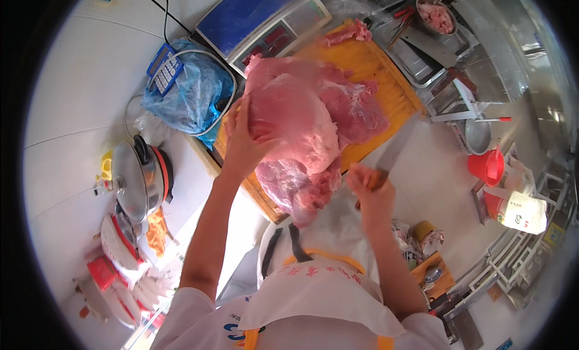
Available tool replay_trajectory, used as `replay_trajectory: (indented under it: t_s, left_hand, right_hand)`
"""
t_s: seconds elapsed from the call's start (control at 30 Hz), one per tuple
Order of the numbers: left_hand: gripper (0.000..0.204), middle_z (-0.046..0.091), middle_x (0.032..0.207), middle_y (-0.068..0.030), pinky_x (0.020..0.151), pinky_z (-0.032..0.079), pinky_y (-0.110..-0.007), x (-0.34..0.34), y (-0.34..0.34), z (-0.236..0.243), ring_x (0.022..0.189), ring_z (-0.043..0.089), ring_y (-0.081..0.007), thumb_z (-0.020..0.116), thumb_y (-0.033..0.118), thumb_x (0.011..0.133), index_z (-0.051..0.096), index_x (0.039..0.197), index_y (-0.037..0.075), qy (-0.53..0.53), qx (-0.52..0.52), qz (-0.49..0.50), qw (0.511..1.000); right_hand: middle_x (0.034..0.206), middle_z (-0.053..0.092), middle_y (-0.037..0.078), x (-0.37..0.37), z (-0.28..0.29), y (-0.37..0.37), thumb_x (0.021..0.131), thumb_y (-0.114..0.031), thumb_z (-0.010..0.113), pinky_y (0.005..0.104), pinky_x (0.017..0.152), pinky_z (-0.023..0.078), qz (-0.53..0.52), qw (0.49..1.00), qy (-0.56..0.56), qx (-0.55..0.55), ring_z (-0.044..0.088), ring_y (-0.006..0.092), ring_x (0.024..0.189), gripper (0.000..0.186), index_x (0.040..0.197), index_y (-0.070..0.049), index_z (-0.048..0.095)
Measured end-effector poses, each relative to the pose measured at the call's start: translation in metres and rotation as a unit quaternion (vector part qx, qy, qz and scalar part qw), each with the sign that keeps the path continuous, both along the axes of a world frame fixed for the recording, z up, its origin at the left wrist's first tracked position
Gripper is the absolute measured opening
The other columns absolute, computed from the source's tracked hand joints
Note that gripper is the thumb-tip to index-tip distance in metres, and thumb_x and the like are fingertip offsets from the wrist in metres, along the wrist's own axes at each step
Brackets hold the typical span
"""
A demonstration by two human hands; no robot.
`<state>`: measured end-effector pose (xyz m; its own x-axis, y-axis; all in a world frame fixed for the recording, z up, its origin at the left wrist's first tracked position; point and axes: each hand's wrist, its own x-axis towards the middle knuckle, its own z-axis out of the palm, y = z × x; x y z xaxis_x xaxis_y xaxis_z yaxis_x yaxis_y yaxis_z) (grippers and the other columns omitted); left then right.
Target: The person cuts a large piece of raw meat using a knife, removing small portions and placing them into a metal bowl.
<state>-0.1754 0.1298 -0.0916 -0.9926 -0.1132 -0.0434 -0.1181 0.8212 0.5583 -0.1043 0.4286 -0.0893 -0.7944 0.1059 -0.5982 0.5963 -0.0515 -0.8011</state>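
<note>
A large piece of raw pink meat (pixel 289 115) lies on a wooden cutting board (pixel 386 78), its lower end hanging over the board's near edge. Pressed against the meat's left side is my left hand (pixel 246 142), fingers spread. My right hand (pixel 371 193) is wrapped round the wooden handle of a knife (pixel 395 148), whose blade points away and to the right. The blade is apart from the meat, beside the board's right edge. A small strip of meat (pixel 350 33) rests at the board's far end.
Behind the board stands a blue weighing scale (pixel 250 18). On the left are a blue plastic bag (pixel 187 91), a calculator-like keypad (pixel 164 69) and a lidded electric pot (pixel 136 181). To the right are metal trays (pixel 422 63), a bowl of meat pieces (pixel 435 17) and a red container (pixel 485 168).
</note>
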Motion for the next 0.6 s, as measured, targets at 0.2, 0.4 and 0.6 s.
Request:
replay_trajectory:
  t_s: [0.2,0.4,0.6]
  left_hand:
    - [0.029,0.073,0.114,-0.0158,0.089,0.058,-0.036,0.094,0.061,0.0,0.102,0.072,-0.0272,0.073,0.014,0.098,0.067,0.123,-0.001,-0.094,0.334,0.367,0.863]
    - [0.029,0.071,0.121,-0.0104,0.101,0.055,-0.039,0.067,0.116,0.008,0.11,0.067,-0.0235,0.072,0.015,0.1,0.067,0.124,0.0,-0.025,0.596,0.408,0.691]
    - [0.036,0.069,0.127,-0.0089,0.101,0.053,-0.037,0.068,0.101,-0.011,0.114,0.065,-0.0214,0.075,0.014,0.098,0.065,0.131,0.005,0.015,0.701,0.412,0.582]
  right_hand:
    - [0.093,0.07,0.002,-0.127,-0.027,0.006,0.088,-0.017,0.085,0.0322,0.076,0.053,0.191,0.962,0.19,0.045,0.063,0.0117,0.083,0.033,0.114,0.0,0.074]
    - [0.085,0.066,0.007,-0.194,-0.041,-0.044,0.083,-0.024,0.087,0.0364,0.073,0.051,0.337,0.906,0.25,0.052,0.063,0.0194,0.079,0.034,0.098,-0.002,0.066]
    - [0.077,0.054,-0.005,-0.191,0.003,-0.061,0.079,-0.02,0.094,0.0285,0.065,0.045,0.438,0.886,0.152,0.014,0.054,0.0078,0.073,0.037,0.086,-0.01,0.059]
